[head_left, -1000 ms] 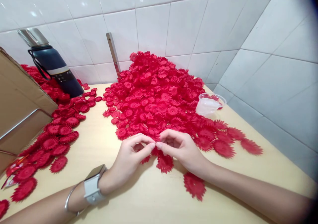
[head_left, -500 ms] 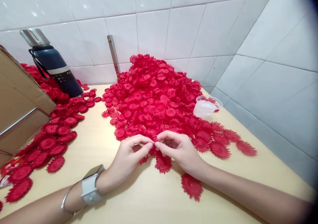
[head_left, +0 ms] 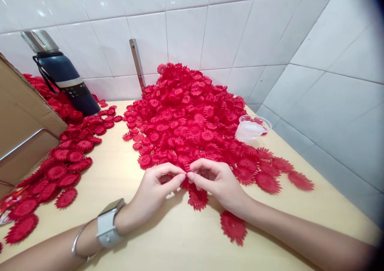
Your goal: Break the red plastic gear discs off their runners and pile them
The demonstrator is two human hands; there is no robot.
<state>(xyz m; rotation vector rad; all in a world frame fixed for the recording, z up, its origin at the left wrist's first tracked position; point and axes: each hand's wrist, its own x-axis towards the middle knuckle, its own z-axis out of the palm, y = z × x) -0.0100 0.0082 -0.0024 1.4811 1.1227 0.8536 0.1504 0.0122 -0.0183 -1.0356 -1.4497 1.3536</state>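
Observation:
My left hand (head_left: 160,183) and my right hand (head_left: 217,181) meet over the table, thumbs and forefingers pinched tip to tip. A red flower piece (head_left: 189,185) with a fringed edge shows at the pinch, mostly hidden by my fingers and merging with the red behind it. Just beyond my hands rises a big pile of the same red flower pieces (head_left: 186,123). One loose flower (head_left: 197,199) lies below the fingertips, and another single flower (head_left: 233,227) rests beside my right wrist.
A clear plastic cup (head_left: 249,131) leans at the pile's right side. On the left are a cardboard box (head_left: 27,115), a dark blue thermos (head_left: 67,77) and more scattered red flowers (head_left: 67,179). A metal strip (head_left: 137,65) stands against the tiled wall (head_left: 186,31) behind.
A bit of red that showed beneath my left thumb has gone from view. My hands keep the same pinched pose; the view has shifted slightly.

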